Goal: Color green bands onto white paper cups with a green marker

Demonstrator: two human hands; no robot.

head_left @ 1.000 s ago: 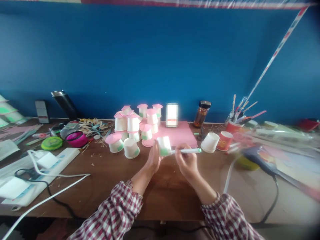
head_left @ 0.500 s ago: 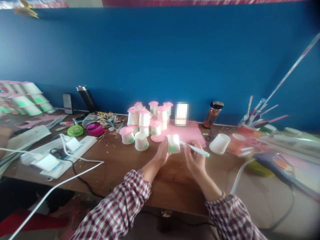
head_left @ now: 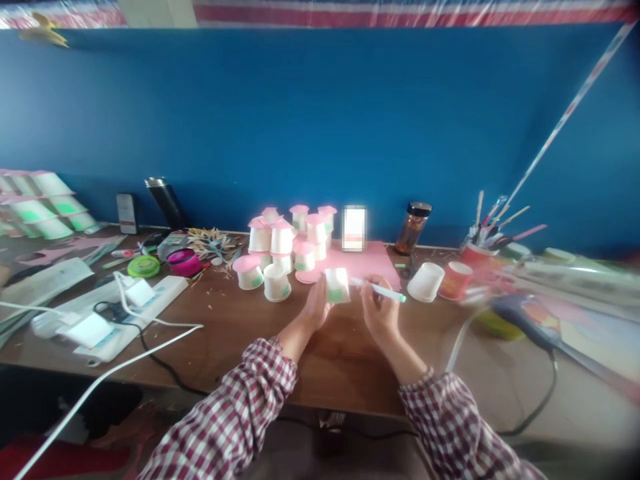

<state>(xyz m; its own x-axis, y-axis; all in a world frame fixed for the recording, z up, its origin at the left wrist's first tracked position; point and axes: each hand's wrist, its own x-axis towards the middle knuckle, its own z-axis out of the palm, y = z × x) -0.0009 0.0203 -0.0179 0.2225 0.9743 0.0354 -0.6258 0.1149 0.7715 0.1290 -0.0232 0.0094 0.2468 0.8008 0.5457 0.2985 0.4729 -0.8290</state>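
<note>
My left hand [head_left: 316,305] is closed around a white paper cup [head_left: 337,281] with a green patch on its side, held above the brown desk. In my right hand [head_left: 379,310] is a white marker pen [head_left: 383,289] with a pale green end pointing right; its other end points toward the cup, a small gap away. Left of the hands, a white cup [head_left: 277,283] with a green mark stands upside down on the desk. Behind it, several cups [head_left: 281,237] topped with pink paper pieces are stacked. Pink paper [head_left: 367,260] lies beyond my hands.
To the right stand a white cup [head_left: 425,282], a red cup [head_left: 455,280] and a dark-lidded bottle [head_left: 413,229]. A glue gun [head_left: 530,320] lies farther right. At left are a power strip [head_left: 165,293] with cables, a green tape roll [head_left: 143,266] and a black flask [head_left: 165,203].
The view has shifted, moving the whole scene slightly left in the picture. The marker's tip sits a little farther from the cup. Both hands keep their holds.
</note>
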